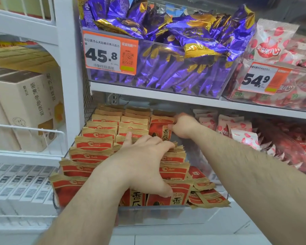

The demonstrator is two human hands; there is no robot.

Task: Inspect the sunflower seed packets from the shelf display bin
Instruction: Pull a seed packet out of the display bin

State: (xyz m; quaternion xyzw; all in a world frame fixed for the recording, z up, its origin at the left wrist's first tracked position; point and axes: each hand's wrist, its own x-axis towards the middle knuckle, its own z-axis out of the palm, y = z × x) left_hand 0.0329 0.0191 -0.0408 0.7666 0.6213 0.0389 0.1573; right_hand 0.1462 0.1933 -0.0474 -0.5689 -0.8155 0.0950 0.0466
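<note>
Red-and-kraft packets: the paper sunflower seed packets [95,144] stand in upright rows inside the clear plastic display bin [166,216] on the lower white shelf, with a few lying loose at the bin's right front.
Left hand: the left hand [141,161] lies spread over the middle rows, fingers fanned and pressing on the packet tops, thumb down at a front packet; it holds nothing closed in its grasp.
Right hand: the right hand [184,126] reaches deep toward the back right, fingers curled round the top of one raised red packet [159,129], which stands higher than its neighbours.
Step in hand: by my reading, one packet is being picked out while the other hand steadies the rows.
Next move: the raised packet likely needs to come up and toward the person, turned so its print can be read.
Overhead edge: the white shelf board [166,96] carrying the bin of purple foil packets [175,50] sits close above the right hand, so lift room is small.
Open room: the right rear of the bin is bare of packets, and the front stands open toward the person.
Right neighbour: pink-and-white strawberry sweet bags [237,129] lie just beside the bin.
</note>
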